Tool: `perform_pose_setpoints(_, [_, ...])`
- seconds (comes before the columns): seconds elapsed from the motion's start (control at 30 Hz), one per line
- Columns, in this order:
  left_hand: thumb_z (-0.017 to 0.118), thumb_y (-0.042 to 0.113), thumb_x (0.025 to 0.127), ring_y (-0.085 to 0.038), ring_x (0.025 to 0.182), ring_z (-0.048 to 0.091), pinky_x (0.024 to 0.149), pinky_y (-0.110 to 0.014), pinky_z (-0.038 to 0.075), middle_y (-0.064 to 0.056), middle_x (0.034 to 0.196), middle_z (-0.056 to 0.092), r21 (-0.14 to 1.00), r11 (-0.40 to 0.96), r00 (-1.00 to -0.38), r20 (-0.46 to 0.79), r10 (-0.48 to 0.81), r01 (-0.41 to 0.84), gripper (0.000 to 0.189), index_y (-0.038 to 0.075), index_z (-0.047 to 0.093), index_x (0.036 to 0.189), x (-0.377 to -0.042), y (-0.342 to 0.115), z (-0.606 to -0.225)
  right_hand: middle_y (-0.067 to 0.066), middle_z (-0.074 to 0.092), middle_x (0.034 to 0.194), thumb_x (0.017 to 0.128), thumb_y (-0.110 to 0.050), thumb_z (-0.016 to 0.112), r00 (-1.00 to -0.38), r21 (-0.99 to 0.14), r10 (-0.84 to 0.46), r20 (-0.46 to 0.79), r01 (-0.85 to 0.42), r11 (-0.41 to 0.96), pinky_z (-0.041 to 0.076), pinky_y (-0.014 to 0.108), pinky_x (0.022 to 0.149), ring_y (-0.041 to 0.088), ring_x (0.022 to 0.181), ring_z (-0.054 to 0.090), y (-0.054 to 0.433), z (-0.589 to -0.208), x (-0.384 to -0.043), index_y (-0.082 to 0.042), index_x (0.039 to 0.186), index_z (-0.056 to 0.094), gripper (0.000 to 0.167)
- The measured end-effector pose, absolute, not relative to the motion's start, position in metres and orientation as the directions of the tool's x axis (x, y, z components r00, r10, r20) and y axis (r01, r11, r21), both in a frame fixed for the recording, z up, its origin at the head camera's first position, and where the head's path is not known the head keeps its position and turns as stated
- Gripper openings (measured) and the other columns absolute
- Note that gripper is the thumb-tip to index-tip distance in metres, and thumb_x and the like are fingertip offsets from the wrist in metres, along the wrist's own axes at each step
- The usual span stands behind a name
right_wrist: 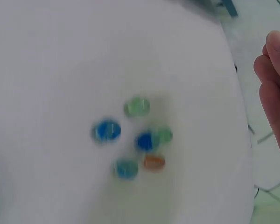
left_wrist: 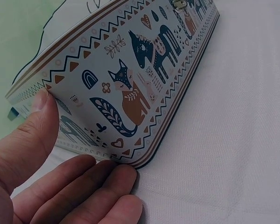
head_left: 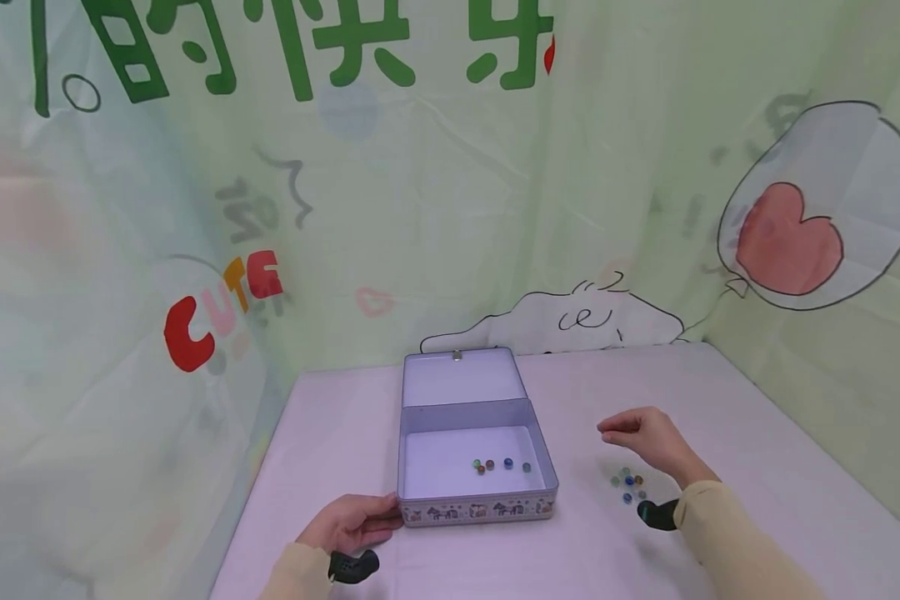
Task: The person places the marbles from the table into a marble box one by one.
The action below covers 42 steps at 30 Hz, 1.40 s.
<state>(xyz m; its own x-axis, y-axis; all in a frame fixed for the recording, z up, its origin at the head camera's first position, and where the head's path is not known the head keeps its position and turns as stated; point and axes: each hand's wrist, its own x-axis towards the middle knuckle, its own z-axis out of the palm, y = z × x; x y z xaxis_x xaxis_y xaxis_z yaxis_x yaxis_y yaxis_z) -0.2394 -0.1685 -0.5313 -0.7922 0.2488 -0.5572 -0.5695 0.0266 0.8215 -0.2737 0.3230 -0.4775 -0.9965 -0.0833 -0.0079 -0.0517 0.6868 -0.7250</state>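
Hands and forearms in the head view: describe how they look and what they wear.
The left hand and right hand are ungloved, with no rings visible. Long, plain cream-coloured fabric sleeves, the left sleeve and the right sleeve, cover the forearms. At each wrist sits a small black device with a rounded end: the left device and the right device. No cables show.

Soft, bright light fills my head view, leaving faint shadows on the pale lilac, cloth-covered table (head_left: 457, 567) near my right hand (head_left: 656, 442). My wrist views are dimmer; in the right, blur smears the round, multicoloured glass marbles (right_wrist: 107, 130).
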Motion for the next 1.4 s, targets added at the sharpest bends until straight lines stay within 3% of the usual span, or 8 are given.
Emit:
perform_pose_setpoints(0.3, [0.075,0.019,0.095,-0.023,0.098,0.076,0.103,-0.047,0.056,-0.020,0.112,0.077,0.808,0.007,-0.786,-0.576,0.225,-0.589,0.044,-0.010,0.065,0.127,-0.238,-0.170,-0.529,0.018,0.075,0.113,0.094,-0.018,0.076,-0.998,-0.698,-0.061,-0.015,-0.033,0.716,0.061,0.048,0.091,0.029,0.101,0.071,0.362,-0.484,-0.260,0.001,0.117,0.073,0.031])
perform_pose_setpoints(0.77, [0.073,0.020,0.096,-0.019,0.096,0.076,0.097,-0.042,0.060,-0.016,0.108,0.078,0.821,0.011,-0.793,-0.555,0.252,-0.571,0.042,-0.010,0.066,0.125,-0.237,-0.168,-0.530,0.010,0.078,0.105,0.086,-0.018,0.083,-0.990,-0.664,0.046,-0.130,0.122,0.738,0.058,0.049,0.091,0.024,0.099,0.070,0.381,-0.541,-0.253,-0.006,0.108,0.078,0.026])
perform_pose_setpoints(1.17, [0.072,0.017,0.097,-0.020,0.095,0.076,0.096,-0.041,0.060,-0.016,0.106,0.078,0.820,0.004,-0.794,-0.556,0.245,-0.573,0.035,-0.008,0.070,0.121,-0.235,-0.167,-0.530,0.012,0.077,0.105,0.085,-0.014,0.083,-0.996,-0.627,0.030,-0.082,0.075,0.775,0.057,0.052,0.090,0.030,0.100,0.069,0.374,-0.539,-0.253,-0.007,0.104,0.079,0.021])
perform_pose_setpoints(1.3, [0.071,0.017,0.097,-0.020,0.096,0.076,0.096,-0.041,0.060,-0.016,0.106,0.079,0.822,0.005,-0.795,-0.553,0.251,-0.570,0.030,-0.006,0.072,0.117,-0.235,-0.167,-0.530,0.012,0.077,0.109,0.089,-0.018,0.080,-0.992,-0.700,0.049,-0.113,0.114,0.705,0.060,0.041,0.088,0.023,0.100,0.070,0.377,-0.533,-0.250,-0.005,0.112,0.077,0.027])
perform_pose_setpoints(1.4, [0.072,0.017,0.097,-0.020,0.096,0.077,0.096,-0.041,0.060,-0.016,0.106,0.079,0.819,0.004,-0.795,-0.557,0.241,-0.573,0.031,-0.006,0.072,0.117,-0.236,-0.168,-0.530,0.013,0.076,0.116,0.094,-0.019,0.075,-0.991,-0.795,0.040,-0.131,0.129,0.593,0.061,0.028,0.084,0.010,0.098,0.070,0.381,-0.526,-0.247,0.000,0.122,0.072,0.034])
